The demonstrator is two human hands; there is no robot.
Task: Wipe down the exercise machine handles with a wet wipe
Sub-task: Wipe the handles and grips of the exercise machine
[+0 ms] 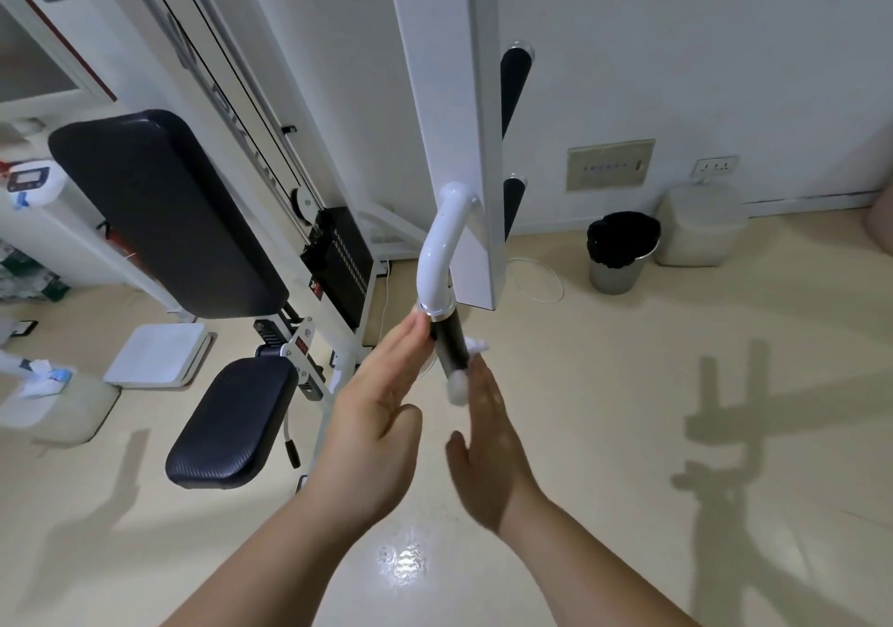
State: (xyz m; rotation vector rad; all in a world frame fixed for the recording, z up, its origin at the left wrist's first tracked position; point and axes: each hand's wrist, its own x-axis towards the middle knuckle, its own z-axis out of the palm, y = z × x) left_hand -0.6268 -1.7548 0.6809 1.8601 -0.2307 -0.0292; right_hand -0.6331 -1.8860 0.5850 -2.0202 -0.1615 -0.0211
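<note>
Left hand flat, fingers spread, bracing grip at centre; right hand also unclenched, pressing wipe against grip's 5 o'clock side; wiping seemingly midway; two grips at 1 o'clock probably remaining.

Handle hangs below the upright post, between the two hands: left hand on its left side, right hand on its right. Wet wipe at the handle's lower end. Backrest pad and seat pad to the left. Bin on the floor at right, near the wall.
</note>
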